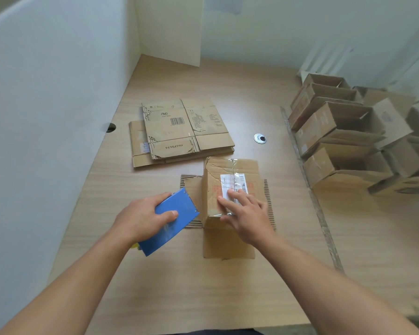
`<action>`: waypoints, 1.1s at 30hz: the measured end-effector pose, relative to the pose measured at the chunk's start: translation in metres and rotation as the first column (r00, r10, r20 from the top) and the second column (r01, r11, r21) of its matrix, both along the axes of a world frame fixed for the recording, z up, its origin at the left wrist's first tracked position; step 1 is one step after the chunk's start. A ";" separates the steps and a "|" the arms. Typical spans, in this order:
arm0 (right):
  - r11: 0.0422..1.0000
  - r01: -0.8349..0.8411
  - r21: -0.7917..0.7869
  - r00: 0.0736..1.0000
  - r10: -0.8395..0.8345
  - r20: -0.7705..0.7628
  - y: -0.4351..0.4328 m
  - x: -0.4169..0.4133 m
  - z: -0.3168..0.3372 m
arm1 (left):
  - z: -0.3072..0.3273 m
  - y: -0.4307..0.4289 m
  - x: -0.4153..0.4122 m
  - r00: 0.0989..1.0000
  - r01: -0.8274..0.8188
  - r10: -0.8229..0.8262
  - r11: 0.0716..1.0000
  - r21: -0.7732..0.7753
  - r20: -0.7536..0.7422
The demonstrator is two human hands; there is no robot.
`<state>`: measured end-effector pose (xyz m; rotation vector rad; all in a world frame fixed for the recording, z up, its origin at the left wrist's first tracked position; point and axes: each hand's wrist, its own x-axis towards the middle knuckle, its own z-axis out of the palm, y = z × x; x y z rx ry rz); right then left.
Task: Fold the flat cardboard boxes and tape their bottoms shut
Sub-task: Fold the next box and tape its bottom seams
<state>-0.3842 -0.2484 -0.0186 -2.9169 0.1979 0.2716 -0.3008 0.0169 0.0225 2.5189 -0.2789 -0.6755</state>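
A folded cardboard box [224,170] stands bottom-up in the middle of the table, its lower flaps spread flat around it. Clear tape [235,180] runs along its upper seam, over a white label. My right hand [247,213] lies on the near end of that seam with straight fingers pressing the tape down. My left hand [143,218] grips a blue tape dispenser [172,222] just left of the box, its front edge close to the box's side. A stack of flat cardboard boxes [182,131] lies farther back on the table.
Several folded open boxes [336,131] are stacked on their sides at the right. A round metal cable grommet [260,138] sits in the wooden table [179,286]. White partition walls [46,117] close off the left and back.
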 end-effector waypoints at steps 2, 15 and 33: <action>1.000 0.001 0.001 1.000 -0.001 0.002 0.002 0.002 0.000 | 0.002 -0.001 0.001 1.000 -0.001 0.001 1.000 0.003 0.001; 0.992 0.109 0.062 0.981 -0.098 -0.165 -0.014 0.003 -0.005 | 0.019 -0.024 -0.006 0.994 -0.110 0.110 0.994 0.013 0.000; 0.878 -0.345 0.333 0.899 0.411 -0.153 -0.116 0.021 0.003 | 0.031 -0.052 -0.060 0.953 -0.291 0.297 0.952 -0.090 0.063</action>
